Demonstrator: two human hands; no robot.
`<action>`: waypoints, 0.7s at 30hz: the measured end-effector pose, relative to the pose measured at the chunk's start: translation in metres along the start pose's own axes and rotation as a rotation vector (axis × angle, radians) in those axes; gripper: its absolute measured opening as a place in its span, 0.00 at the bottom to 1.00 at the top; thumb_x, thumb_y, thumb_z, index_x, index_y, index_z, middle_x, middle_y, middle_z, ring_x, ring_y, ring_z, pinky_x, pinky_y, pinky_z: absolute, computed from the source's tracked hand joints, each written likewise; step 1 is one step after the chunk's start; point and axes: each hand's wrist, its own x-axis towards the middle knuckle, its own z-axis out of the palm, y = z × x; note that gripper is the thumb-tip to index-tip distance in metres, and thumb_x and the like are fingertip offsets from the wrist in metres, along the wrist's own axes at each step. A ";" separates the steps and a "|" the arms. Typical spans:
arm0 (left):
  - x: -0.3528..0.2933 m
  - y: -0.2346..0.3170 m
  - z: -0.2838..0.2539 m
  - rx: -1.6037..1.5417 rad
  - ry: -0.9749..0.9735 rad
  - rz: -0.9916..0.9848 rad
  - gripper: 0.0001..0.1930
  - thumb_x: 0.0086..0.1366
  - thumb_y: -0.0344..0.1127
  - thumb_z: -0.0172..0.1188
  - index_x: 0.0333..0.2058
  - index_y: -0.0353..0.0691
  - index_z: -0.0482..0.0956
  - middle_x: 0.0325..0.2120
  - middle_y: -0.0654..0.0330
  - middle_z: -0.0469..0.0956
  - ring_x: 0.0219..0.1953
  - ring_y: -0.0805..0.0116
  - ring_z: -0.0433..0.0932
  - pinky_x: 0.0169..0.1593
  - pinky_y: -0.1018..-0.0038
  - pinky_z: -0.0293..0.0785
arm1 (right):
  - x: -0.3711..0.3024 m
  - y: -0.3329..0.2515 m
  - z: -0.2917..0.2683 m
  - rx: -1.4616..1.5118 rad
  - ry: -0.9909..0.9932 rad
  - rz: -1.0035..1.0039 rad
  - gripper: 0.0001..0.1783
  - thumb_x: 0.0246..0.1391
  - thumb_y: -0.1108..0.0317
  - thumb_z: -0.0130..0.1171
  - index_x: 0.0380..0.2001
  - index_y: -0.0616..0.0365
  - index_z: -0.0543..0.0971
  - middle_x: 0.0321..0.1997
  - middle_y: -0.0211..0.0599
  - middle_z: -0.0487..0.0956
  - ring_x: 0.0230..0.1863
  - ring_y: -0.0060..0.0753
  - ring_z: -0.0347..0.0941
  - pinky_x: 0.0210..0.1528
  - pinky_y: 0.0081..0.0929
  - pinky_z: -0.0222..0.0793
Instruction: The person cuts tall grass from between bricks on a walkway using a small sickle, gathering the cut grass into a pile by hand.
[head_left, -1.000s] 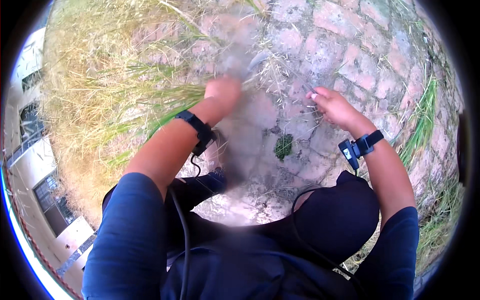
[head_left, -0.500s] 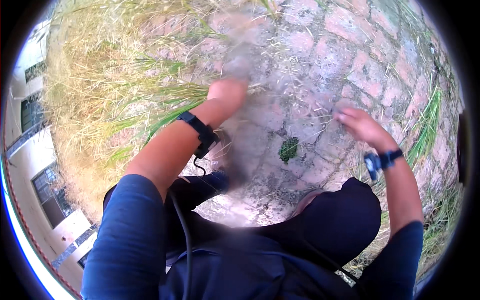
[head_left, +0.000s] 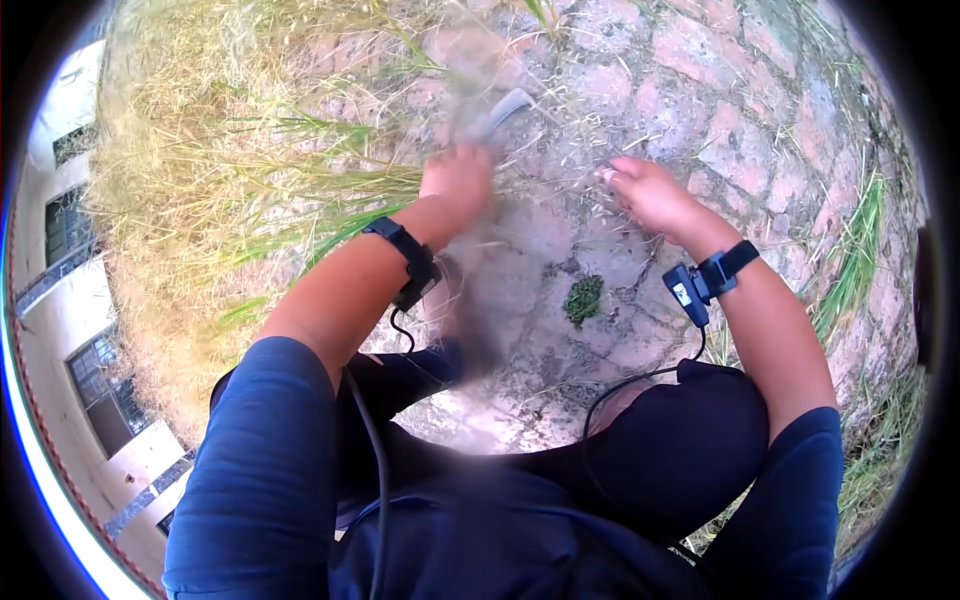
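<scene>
My left hand (head_left: 458,185) is closed, and a pale, curved blade like a sickle's (head_left: 512,106) juts up and right just beyond it; a blurred patch in the picture hides the grip. Long green and yellow grass stalks (head_left: 345,185) reach from the left up to this hand. Across from it, my right hand (head_left: 652,198) has its fingers pinched together. Thin, dry wisps of grass show at its fingertips, partly blurred. Both wrists wear black straps with small devices and cables.
Worn reddish stone paving (head_left: 690,110) lies under my hands. A small green weed (head_left: 583,300) grows between my feet. Dry, tall grass (head_left: 190,180) covers the left side, and green blades (head_left: 858,260) stand at the right. A pale building (head_left: 85,290) rises at the far left.
My right hand has moved left and slightly up, closer to my left hand. The curved blade shows more clearly beyond my left hand, which has shifted only a little.
</scene>
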 end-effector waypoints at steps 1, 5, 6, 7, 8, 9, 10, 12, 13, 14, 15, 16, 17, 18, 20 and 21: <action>0.001 -0.004 0.000 -0.037 -0.151 -0.068 0.29 0.61 0.30 0.50 0.61 0.34 0.58 0.56 0.46 0.64 0.54 0.48 0.72 0.54 0.53 0.70 | 0.003 -0.003 0.004 -0.001 -0.005 0.000 0.16 0.66 0.59 0.47 0.49 0.55 0.75 0.18 0.20 0.64 0.14 0.15 0.52 0.16 0.19 0.49; -0.006 -0.025 0.019 -0.001 0.065 -0.146 0.26 0.60 0.29 0.51 0.57 0.31 0.60 0.55 0.42 0.65 0.50 0.47 0.75 0.50 0.55 0.73 | 0.009 -0.029 0.013 0.013 0.017 -0.054 0.15 0.63 0.58 0.49 0.44 0.57 0.75 0.20 0.24 0.65 0.20 0.19 0.57 0.23 0.24 0.55; -0.006 -0.030 0.024 -0.032 0.050 -0.182 0.24 0.59 0.28 0.51 0.55 0.31 0.62 0.52 0.42 0.69 0.48 0.48 0.77 0.49 0.57 0.74 | 0.012 -0.036 0.015 -0.028 0.012 -0.038 0.15 0.63 0.58 0.50 0.40 0.60 0.76 0.22 0.28 0.68 0.24 0.23 0.60 0.29 0.28 0.59; -0.006 -0.031 0.023 -0.066 0.036 -0.210 0.22 0.59 0.28 0.52 0.52 0.30 0.65 0.49 0.42 0.73 0.46 0.48 0.78 0.47 0.58 0.75 | 0.017 -0.037 0.018 -0.032 0.012 -0.034 0.15 0.63 0.58 0.50 0.40 0.60 0.76 0.22 0.28 0.68 0.24 0.23 0.60 0.29 0.28 0.59; -0.005 -0.033 0.021 -0.071 0.035 -0.210 0.22 0.59 0.28 0.52 0.52 0.30 0.65 0.49 0.42 0.73 0.46 0.48 0.78 0.47 0.58 0.75 | 0.025 -0.034 0.022 -0.003 -0.008 -0.057 0.15 0.63 0.57 0.50 0.42 0.57 0.76 0.22 0.25 0.67 0.21 0.18 0.57 0.23 0.23 0.55; -0.004 -0.036 0.019 -0.125 -0.052 -0.164 0.19 0.58 0.28 0.51 0.50 0.31 0.67 0.45 0.44 0.76 0.44 0.49 0.80 0.45 0.60 0.76 | 0.033 -0.033 0.027 0.027 -0.027 -0.081 0.16 0.63 0.56 0.50 0.44 0.55 0.77 0.22 0.23 0.67 0.18 0.14 0.54 0.18 0.19 0.51; -0.005 -0.039 0.015 -0.178 -0.140 -0.123 0.17 0.57 0.28 0.51 0.47 0.31 0.69 0.41 0.46 0.79 0.41 0.50 0.81 0.43 0.62 0.77 | 0.043 -0.033 0.031 0.023 -0.031 -0.081 0.16 0.63 0.56 0.50 0.44 0.55 0.77 0.22 0.23 0.67 0.18 0.14 0.54 0.18 0.19 0.51; -0.005 -0.038 0.012 -0.179 -0.126 -0.101 0.16 0.57 0.28 0.52 0.45 0.32 0.72 0.37 0.47 0.81 0.40 0.51 0.82 0.42 0.62 0.78 | 0.058 -0.033 0.040 -0.027 -0.129 -0.042 0.18 0.63 0.56 0.49 0.43 0.59 0.77 0.28 0.31 0.73 0.23 0.22 0.64 0.24 0.25 0.62; -0.006 -0.039 0.010 -0.176 -0.114 -0.081 0.14 0.57 0.29 0.52 0.43 0.33 0.74 0.34 0.49 0.82 0.38 0.52 0.82 0.40 0.62 0.78 | 0.062 -0.032 0.046 -0.028 -0.130 -0.041 0.18 0.63 0.56 0.49 0.43 0.59 0.77 0.28 0.31 0.73 0.23 0.22 0.64 0.24 0.25 0.62; -0.005 -0.039 0.008 -0.177 -0.115 -0.080 0.14 0.57 0.29 0.52 0.43 0.33 0.74 0.34 0.49 0.82 0.38 0.52 0.82 0.40 0.62 0.78 | 0.066 -0.031 0.052 -0.271 -0.081 -0.201 0.19 0.63 0.55 0.48 0.43 0.61 0.76 0.32 0.36 0.75 0.29 0.28 0.68 0.31 0.29 0.65; -0.003 -0.040 0.004 -0.187 -0.116 -0.070 0.13 0.57 0.29 0.53 0.41 0.33 0.76 0.34 0.48 0.82 0.39 0.52 0.82 0.40 0.62 0.78 | 0.069 -0.029 0.054 -0.514 -0.029 -0.361 0.21 0.63 0.55 0.48 0.43 0.64 0.75 0.36 0.42 0.77 0.35 0.35 0.72 0.38 0.34 0.68; -0.005 -0.045 0.003 -0.196 -0.120 -0.072 0.12 0.57 0.30 0.53 0.39 0.34 0.77 0.35 0.48 0.82 0.39 0.52 0.82 0.40 0.62 0.78 | 0.066 -0.036 0.056 -0.467 -0.111 -0.289 0.24 0.63 0.53 0.47 0.46 0.67 0.73 0.43 0.50 0.77 0.45 0.46 0.72 0.52 0.38 0.65; -0.002 -0.045 0.005 -0.200 -0.124 -0.070 0.12 0.57 0.30 0.53 0.39 0.34 0.77 0.35 0.48 0.82 0.39 0.52 0.82 0.40 0.62 0.78 | 0.069 -0.022 0.051 -0.469 -0.114 -0.284 0.24 0.63 0.53 0.47 0.46 0.67 0.73 0.43 0.50 0.77 0.45 0.46 0.72 0.52 0.38 0.65; 0.000 -0.044 0.006 -0.207 -0.094 -0.065 0.11 0.56 0.31 0.54 0.37 0.35 0.78 0.35 0.48 0.82 0.38 0.52 0.82 0.40 0.61 0.78 | 0.070 -0.002 0.042 -0.500 -0.060 -0.383 0.25 0.63 0.52 0.46 0.47 0.66 0.73 0.44 0.49 0.77 0.45 0.44 0.72 0.52 0.37 0.65; -0.003 -0.047 0.010 -0.215 -0.069 -0.080 0.10 0.56 0.32 0.54 0.35 0.36 0.80 0.34 0.48 0.82 0.38 0.52 0.82 0.39 0.61 0.78 | 0.051 -0.002 0.025 -0.565 -0.050 -0.350 0.25 0.64 0.51 0.45 0.49 0.63 0.74 0.47 0.45 0.77 0.46 0.40 0.72 0.53 0.35 0.65; -0.006 -0.050 0.010 -0.191 -0.086 -0.041 0.10 0.55 0.32 0.54 0.33 0.37 0.80 0.34 0.48 0.82 0.37 0.52 0.82 0.39 0.61 0.78 | 0.026 -0.018 0.016 -0.601 -0.084 -0.216 0.25 0.65 0.51 0.45 0.50 0.62 0.74 0.48 0.43 0.78 0.46 0.38 0.72 0.54 0.33 0.65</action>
